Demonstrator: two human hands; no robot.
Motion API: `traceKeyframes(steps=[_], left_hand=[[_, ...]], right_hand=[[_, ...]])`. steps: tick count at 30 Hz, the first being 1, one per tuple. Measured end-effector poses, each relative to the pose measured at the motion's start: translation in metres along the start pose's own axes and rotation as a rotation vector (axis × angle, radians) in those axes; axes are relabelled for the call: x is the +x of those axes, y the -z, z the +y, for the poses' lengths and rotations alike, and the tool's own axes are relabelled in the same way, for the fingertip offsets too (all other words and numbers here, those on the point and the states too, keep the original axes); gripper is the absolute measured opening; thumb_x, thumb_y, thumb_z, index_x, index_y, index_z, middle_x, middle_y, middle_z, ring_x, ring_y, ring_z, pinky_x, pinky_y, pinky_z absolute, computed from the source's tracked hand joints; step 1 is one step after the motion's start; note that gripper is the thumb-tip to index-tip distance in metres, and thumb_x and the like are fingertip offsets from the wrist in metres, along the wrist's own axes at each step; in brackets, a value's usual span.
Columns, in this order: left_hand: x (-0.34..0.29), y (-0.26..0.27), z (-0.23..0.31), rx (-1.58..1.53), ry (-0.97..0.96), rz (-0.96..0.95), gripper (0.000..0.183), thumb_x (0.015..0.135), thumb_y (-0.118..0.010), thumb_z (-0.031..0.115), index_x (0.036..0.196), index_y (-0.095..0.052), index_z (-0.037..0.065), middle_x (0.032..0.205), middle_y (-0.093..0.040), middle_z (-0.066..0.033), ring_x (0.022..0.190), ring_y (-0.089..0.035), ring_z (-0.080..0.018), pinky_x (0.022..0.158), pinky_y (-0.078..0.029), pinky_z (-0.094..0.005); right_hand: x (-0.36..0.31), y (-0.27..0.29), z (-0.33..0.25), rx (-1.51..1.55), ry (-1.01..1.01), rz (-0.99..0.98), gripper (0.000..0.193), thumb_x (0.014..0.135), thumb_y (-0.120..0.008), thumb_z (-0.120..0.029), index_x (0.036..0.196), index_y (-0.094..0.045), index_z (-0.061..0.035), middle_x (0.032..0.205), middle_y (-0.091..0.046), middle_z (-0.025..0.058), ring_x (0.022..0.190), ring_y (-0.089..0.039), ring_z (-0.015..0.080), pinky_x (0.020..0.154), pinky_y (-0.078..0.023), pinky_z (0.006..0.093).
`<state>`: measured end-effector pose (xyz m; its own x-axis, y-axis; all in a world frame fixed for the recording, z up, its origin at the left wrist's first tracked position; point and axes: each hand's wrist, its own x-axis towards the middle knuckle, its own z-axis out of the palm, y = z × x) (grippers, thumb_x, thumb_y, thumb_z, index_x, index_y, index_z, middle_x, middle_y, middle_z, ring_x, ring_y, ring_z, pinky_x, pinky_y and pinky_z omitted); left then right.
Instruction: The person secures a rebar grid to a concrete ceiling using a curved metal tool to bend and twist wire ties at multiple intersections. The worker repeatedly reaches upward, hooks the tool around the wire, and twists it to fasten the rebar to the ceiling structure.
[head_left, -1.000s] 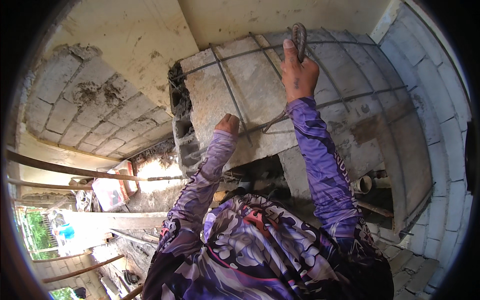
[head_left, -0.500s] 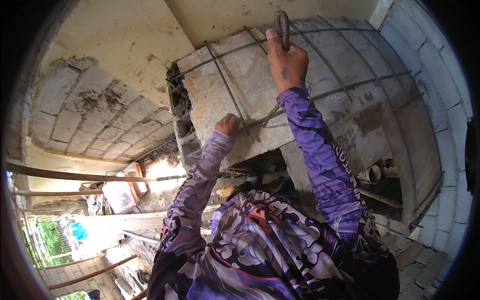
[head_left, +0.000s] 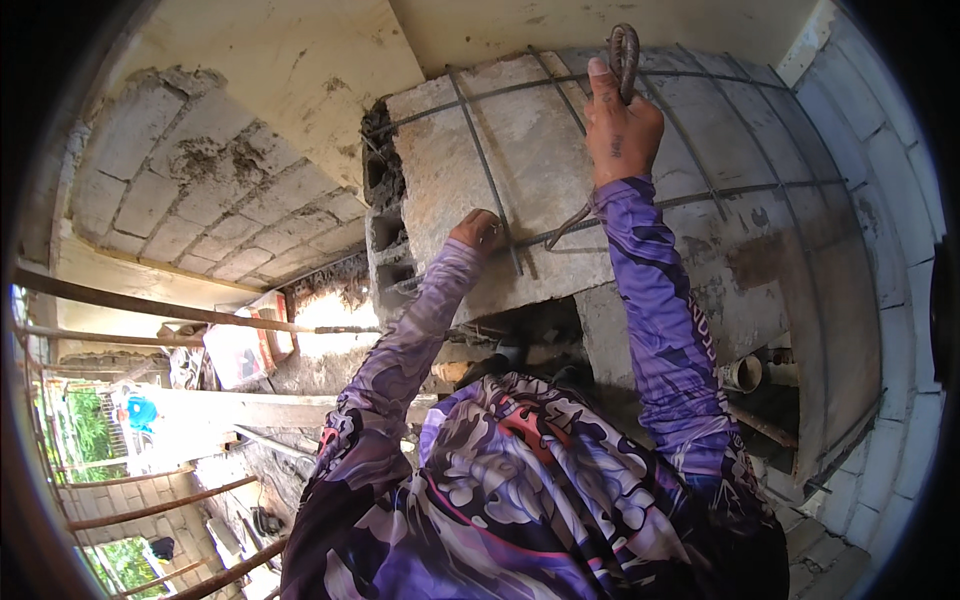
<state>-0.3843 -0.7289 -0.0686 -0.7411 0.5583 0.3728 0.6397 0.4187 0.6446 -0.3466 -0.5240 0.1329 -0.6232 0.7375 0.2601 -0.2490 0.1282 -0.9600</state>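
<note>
My right hand (head_left: 624, 145) is wrapped round a bent steel rod that looks like a rebar tying hook (head_left: 624, 62). Its looped end rises above my fist, while its thin bent end shows beside my wrist, close to the lower crossbar. My left hand (head_left: 475, 230) is closed with the fingers curled at the lower left of the rebar grid (head_left: 483, 150), next to a bar crossing. Whatever it pinches is hidden. The grid of dark bars lies over a rough concrete slab (head_left: 430, 180) in front of me.
Broken hollow-block cells (head_left: 385, 232) edge the slab's left side. A dark opening (head_left: 545, 325) lies below it, with a pipe end (head_left: 742, 374) further right. Block walls (head_left: 850, 100) stand right and left. Wooden poles (head_left: 150, 300) and a white sack (head_left: 237, 352) are at left.
The slab and grid have shifted rightward in view. Both hands appear further right too, the right one slightly more so. Each keeps its closed grip.
</note>
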Motion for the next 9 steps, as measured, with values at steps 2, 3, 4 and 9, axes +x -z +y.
traceKeyframes(steps=[2, 3, 4, 9], left_hand=[[-0.005, -0.004, 0.003, 0.032, 0.036, 0.008, 0.009, 0.078, -0.059, 0.001, 0.086, -0.057, 0.004, 0.085, -0.058, -0.0119, 0.079, -0.06, -0.0296, 0.067, -0.048, -0.0342], [-0.007, -0.008, 0.005, 0.072, 0.057, -0.009, 0.009, 0.079, -0.059, 0.001, 0.086, -0.057, 0.005, 0.084, -0.057, -0.0122, 0.08, -0.06, -0.0304, 0.066, -0.048, -0.0348], [-0.009, -0.011, 0.006, 0.11, 0.07, -0.018, 0.009, 0.079, -0.058, 0.002, 0.087, -0.056, 0.005, 0.084, -0.057, -0.0125, 0.08, -0.06, -0.0311, 0.066, -0.048, -0.0353], [-0.022, -0.004, -0.003, 0.146, 0.003, -0.058, 0.009, 0.08, -0.058, 0.005, 0.088, -0.055, 0.007, 0.084, -0.056, -0.0136, 0.08, -0.059, -0.0339, 0.066, -0.048, -0.0377]], right_hand=[[0.0, 0.002, 0.0, 0.011, 0.013, -0.003, 0.054, 0.08, -0.066, -0.045, 0.061, -0.058, 0.0044, 0.049, -0.049, 0.0065, 0.048, -0.045, 0.014, 0.05, -0.04, 0.0326], [0.0, 0.002, 0.001, 0.02, 0.025, -0.004, 0.054, 0.08, -0.066, -0.045, 0.061, -0.059, 0.0045, 0.049, -0.05, 0.0067, 0.048, -0.046, 0.014, 0.05, -0.04, 0.0326], [-0.001, 0.0, 0.001, 0.031, 0.039, -0.006, 0.054, 0.08, -0.066, -0.045, 0.061, -0.059, 0.0047, 0.049, -0.05, 0.0068, 0.048, -0.046, 0.0139, 0.05, -0.04, 0.0326], [-0.007, -0.015, -0.003, 0.001, 0.048, -0.036, 0.053, 0.079, -0.066, -0.045, 0.063, -0.06, 0.0051, 0.05, -0.054, 0.0083, 0.047, -0.049, 0.0159, 0.05, -0.041, 0.0329]])
